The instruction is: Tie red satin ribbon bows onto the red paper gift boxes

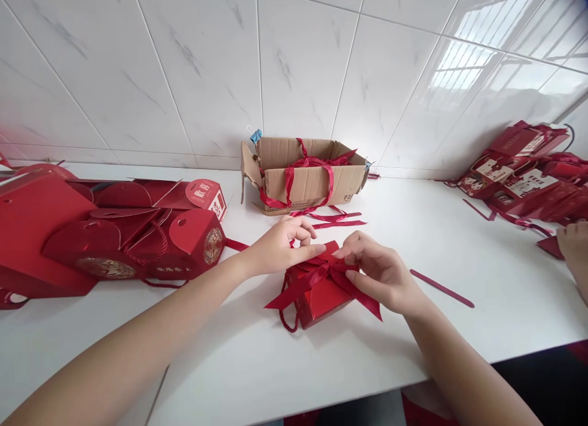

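A small red gift box (321, 300) stands on the white table (257, 365) in front of me, with a red ribbon bow (321, 273) tied across its top. My left hand (282, 242) pinches the left loop of the bow with closed fingers. My right hand (381, 270) holds the right loop, its fingers curled round the ribbon. The ribbon tails hang down both sides of the box. A red cord handle loops out at the box's lower left.
A cardboard box (307, 181) with loose red ribbons stands against the tiled wall. Flat and folded red boxes (119, 233) lie at left. More finished red boxes (523, 174) pile up at right. Another person's hand (576, 248) shows at the right edge. A ribbon strip (441, 288) lies nearby.
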The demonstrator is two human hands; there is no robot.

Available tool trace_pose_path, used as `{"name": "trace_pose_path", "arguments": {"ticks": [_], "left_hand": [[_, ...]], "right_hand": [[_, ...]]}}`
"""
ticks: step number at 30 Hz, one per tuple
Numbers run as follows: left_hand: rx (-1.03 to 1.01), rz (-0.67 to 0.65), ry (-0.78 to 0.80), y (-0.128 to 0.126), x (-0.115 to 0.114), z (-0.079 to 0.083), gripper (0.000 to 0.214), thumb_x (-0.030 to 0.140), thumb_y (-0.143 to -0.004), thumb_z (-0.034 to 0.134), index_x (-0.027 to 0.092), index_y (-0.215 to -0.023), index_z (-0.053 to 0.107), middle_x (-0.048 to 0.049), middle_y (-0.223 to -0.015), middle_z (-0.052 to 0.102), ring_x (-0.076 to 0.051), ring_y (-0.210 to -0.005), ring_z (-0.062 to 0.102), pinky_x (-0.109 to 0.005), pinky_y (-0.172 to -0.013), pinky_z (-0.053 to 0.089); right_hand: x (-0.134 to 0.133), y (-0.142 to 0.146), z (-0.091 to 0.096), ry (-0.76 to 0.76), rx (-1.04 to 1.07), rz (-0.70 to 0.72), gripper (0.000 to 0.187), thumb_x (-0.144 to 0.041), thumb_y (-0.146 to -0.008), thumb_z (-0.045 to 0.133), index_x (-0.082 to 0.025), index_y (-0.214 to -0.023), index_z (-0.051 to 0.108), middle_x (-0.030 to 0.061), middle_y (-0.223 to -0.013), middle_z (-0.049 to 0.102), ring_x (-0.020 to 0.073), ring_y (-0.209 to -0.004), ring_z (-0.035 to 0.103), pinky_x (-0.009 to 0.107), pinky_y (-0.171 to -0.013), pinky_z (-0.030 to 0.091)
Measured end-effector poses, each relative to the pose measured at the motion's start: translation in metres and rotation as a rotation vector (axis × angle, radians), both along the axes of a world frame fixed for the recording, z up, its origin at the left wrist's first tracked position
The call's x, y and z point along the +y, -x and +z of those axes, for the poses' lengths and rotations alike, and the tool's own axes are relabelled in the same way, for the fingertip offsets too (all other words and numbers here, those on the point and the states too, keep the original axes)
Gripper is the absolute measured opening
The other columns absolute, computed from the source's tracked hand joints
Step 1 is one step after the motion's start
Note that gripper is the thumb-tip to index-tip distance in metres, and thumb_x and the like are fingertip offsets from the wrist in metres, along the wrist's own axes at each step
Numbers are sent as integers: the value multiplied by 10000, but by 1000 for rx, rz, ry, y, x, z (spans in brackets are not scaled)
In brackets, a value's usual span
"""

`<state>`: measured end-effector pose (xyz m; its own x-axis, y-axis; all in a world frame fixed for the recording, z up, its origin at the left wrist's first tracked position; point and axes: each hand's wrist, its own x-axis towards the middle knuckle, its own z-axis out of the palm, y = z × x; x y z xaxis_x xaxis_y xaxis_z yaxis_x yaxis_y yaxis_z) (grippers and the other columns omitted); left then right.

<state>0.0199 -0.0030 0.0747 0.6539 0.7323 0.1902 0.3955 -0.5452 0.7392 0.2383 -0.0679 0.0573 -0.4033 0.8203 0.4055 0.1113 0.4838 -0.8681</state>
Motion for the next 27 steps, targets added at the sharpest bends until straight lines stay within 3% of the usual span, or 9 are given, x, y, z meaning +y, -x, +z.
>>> {"name": "trace_pose_path", "arguments": {"ticks": [7,13,17,22,27], "left_hand": [[37,33,-87,1,-2,3,422,476,-821,572,179,-529,504,-52,-1032,589,-247,-1127,430,-405,-936,402],[44,50,-127,0,-7,9,387,430,-816,580,183,-525,519,-51,-1013,580,-243,-1094,441,-390,-901,431],[46,47,-154,0,-7,9,376,418,-811,588,184,-526,518,-53,-998,588,-247,-1089,440,-390,-888,433],[68,52,-233,0,-5,7,400,427,-817,594,179,-512,516,-49,-1005,590,-243,-1081,436,-405,-925,403],[87,85,-319,-1,-2,5,414,459,-811,606,179,-513,544,-50,-1017,586,-249,-1074,430,-429,-936,378]], "right_hand": [[-4,3,1,-37,-88,-113,359,-43,-758,500,-243,-1011,658,18,-827,465,113,-662,462,260,-566,414],[-8,13,-3,-207,-236,-262,352,-67,-792,484,-224,-1012,709,12,-738,470,110,-618,453,251,-510,405],[-8,15,-5,-333,-297,-220,411,-35,-769,471,-222,-1045,712,9,-713,458,112,-607,453,253,-499,412],[-7,16,-5,-496,-291,-183,383,-5,-730,447,-188,-893,742,-6,-651,442,79,-517,402,213,-437,375],[-6,15,-1,-549,-344,-172,353,-23,-742,433,-174,-841,737,-5,-611,448,77,-480,388,210,-412,356]]}}
